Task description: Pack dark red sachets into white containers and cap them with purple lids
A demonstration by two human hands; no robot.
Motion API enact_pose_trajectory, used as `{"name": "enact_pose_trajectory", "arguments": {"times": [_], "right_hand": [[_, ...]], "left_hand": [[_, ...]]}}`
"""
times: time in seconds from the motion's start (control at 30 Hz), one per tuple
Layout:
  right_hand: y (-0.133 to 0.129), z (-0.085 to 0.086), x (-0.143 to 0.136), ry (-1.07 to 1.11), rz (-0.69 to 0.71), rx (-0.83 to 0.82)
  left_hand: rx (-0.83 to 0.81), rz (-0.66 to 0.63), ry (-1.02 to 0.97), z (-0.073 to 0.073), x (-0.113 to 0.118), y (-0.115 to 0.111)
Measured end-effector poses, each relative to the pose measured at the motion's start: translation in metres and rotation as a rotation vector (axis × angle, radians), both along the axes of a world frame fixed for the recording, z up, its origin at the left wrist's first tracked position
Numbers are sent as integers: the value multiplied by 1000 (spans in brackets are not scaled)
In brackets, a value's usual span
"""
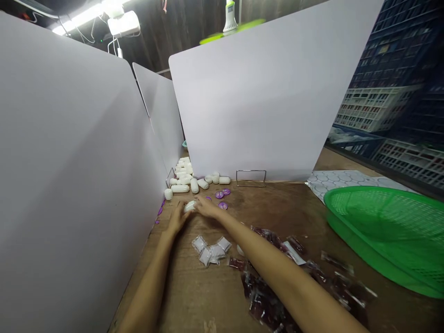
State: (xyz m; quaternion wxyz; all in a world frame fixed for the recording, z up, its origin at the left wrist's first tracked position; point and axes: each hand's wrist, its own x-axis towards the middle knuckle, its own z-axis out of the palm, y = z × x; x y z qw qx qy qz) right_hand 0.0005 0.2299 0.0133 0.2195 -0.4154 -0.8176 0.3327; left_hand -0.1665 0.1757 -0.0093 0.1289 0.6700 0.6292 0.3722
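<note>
A small white bottle (189, 206) lies on the wooden table between my hands. My left hand (178, 216) closes on its left end, and my right hand (205, 206) has its fingers on the right end. Beyond them, more white bottles (180, 188) are gathered against the partition, some lying and some upright. Round purple labels or discs (222, 206) lie right of my right hand. Nearer to me rest several small white sachets (205, 255). Under and beside my right forearm are dark red sealed packets (267, 305), partly hidden by the arm.
A green plastic basket (381, 259) stands at the right. White partition panels rise on the left (76, 185) and at the back (249, 111), the back one with a wire foot (251, 178). A patterned sheet (342, 179) lies behind the basket.
</note>
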Motion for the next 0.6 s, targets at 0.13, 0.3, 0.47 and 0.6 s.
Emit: {"name": "enact_pose_trajectory", "arguments": {"times": [0.13, 0.3, 0.47, 0.6], "right_hand": [[1, -7, -19, 60, -36, -119], [-12, -13, 12, 48, -72, -164], [-31, -5, 18, 106, -83, -120], [-33, 14, 8, 149, -39, -96]], "left_hand": [[78, 47, -220, -15, 0, -12], [141, 200, -458, -14, -17, -26], [70, 110, -633, -1, 9, -32], [59, 98, -747, 4, 35, -26]]}}
